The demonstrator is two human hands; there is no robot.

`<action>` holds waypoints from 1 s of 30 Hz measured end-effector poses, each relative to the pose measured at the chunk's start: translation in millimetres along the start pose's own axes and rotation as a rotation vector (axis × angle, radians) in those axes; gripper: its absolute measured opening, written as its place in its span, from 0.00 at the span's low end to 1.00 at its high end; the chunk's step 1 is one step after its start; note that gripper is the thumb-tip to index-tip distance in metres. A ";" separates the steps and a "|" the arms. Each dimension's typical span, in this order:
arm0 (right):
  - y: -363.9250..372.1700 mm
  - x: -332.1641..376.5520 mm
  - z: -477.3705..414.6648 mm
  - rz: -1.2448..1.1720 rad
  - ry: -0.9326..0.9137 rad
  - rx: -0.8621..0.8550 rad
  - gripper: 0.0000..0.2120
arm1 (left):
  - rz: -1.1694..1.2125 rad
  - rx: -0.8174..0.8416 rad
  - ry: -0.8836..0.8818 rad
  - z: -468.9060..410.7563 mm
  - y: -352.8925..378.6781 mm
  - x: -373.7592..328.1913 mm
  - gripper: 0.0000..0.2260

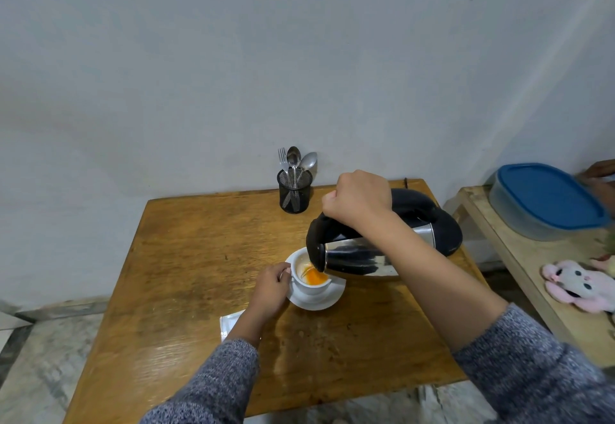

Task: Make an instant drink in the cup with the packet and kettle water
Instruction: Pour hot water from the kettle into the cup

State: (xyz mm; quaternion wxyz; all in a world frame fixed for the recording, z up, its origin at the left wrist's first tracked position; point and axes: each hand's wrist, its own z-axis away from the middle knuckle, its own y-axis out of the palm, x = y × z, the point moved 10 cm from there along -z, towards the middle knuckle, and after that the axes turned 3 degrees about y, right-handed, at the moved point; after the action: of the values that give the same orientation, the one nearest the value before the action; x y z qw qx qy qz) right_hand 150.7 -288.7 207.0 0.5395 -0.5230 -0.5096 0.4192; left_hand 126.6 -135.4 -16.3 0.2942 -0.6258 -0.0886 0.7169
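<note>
Right hand (361,199) clamped on tilted kettle (382,243) handle, spout over white cup (311,278) with orange liquid, left hand (271,287) gripping cup handle, saucer (316,300) on wooden surface (199,257)

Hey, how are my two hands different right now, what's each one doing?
The right hand is raised, fist closed around the black handle of the kettle, tipping it toward the cup. The left hand sits low by the saucer, holding the cup's handle. The right grips tightly from above; the left pinches from the side. Both are bare, with grey knit sleeves.
</note>
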 end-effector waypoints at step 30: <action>0.0 0.5 -2.5 0.059 0.034 0.084 0.10 | 0.084 0.015 -0.083 -3.4 0.0 2.1 0.12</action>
State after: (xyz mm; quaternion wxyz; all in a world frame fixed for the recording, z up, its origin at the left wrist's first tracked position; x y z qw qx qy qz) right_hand 153.3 -288.5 207.2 0.5569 -0.5216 -0.4668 0.4471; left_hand 129.7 -135.1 -18.8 0.2647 -0.5965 -0.0691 0.7546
